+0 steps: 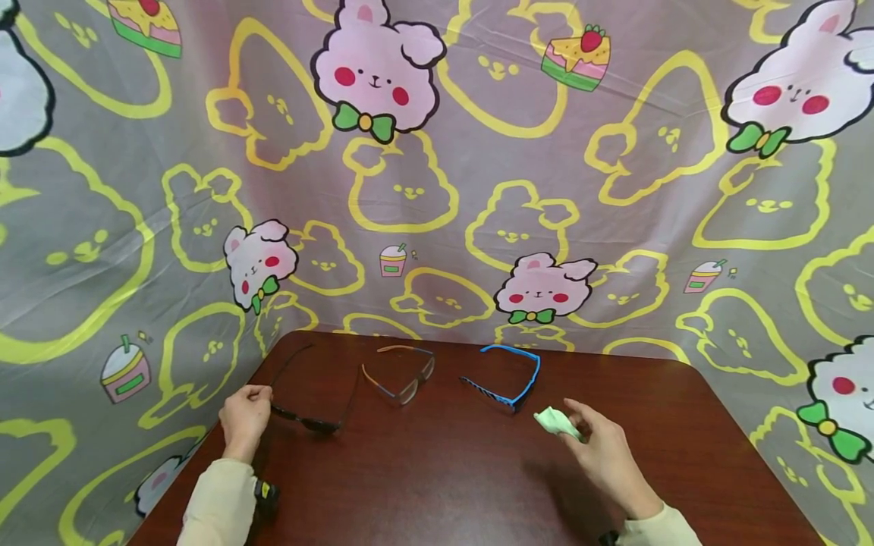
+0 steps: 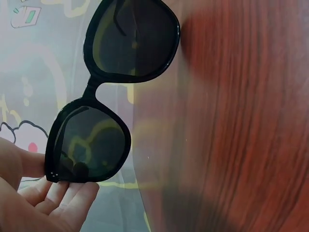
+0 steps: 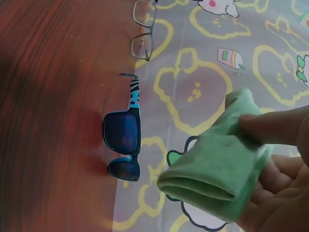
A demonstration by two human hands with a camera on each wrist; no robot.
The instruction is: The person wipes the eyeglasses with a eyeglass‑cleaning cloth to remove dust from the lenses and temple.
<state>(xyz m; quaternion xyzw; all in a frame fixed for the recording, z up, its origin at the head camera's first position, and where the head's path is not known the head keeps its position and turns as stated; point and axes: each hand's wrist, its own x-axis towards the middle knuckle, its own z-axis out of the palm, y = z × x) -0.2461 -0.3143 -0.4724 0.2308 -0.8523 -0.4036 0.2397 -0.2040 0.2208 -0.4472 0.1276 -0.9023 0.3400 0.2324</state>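
Observation:
My left hand pinches one outer corner of a pair of black sunglasses, thumb on one side and fingers on the other. In the left wrist view the dark lenses of the sunglasses face the camera, and their frame leans over the table's edge. A folded light green cloth is held between the thumb and fingers of my right hand, raised above the table at the right. Blue sunglasses with a zebra-striped temple lie just beyond the cloth, apart from it.
Between the two sunglasses stand clear-lens eyeglasses with orange-brown temple tips, arms unfolded. All rest on a dark reddish-brown wooden table. A curtain printed with cartoon rabbits closes off the back and both sides.

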